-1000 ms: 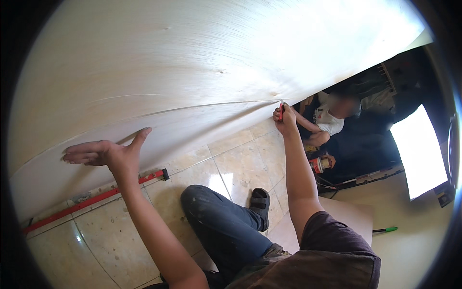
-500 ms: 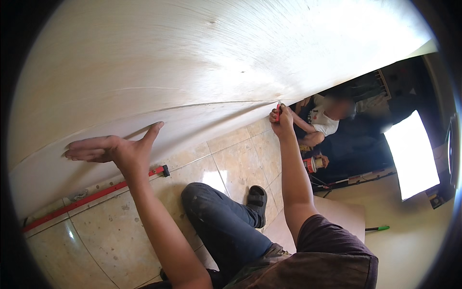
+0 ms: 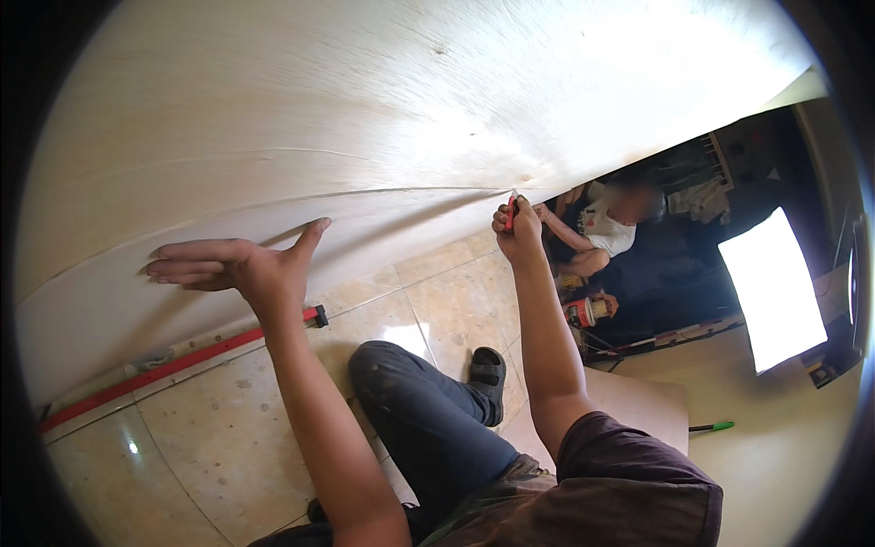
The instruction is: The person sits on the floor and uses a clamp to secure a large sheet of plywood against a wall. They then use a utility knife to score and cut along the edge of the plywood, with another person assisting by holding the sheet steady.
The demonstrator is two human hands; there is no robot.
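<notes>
A large pale plywood sheet (image 3: 365,109) covers the wall, its lower edge running as a long seam across the view. My right hand (image 3: 519,239) is closed round a red utility knife (image 3: 511,213), whose tip meets that edge at the right. Farther left, my left hand (image 3: 260,272) is open, fingers stretched out and thumb spread, against the white lower wall (image 3: 383,228) just below the seam. It holds nothing. Whether its palm presses on the wall is hard to see.
A red spirit level (image 3: 210,353) lies on the tiled floor (image 3: 237,456) along the wall's foot. Another person (image 3: 609,232) crouches at the right, near a red-and-white can (image 3: 588,312). A bright white panel (image 3: 775,292) and a green-tipped stick (image 3: 715,427) are farther right.
My right hand has moved a little left along the sheet's edge with the utility knife. My left hand has shifted slightly right, still spread.
</notes>
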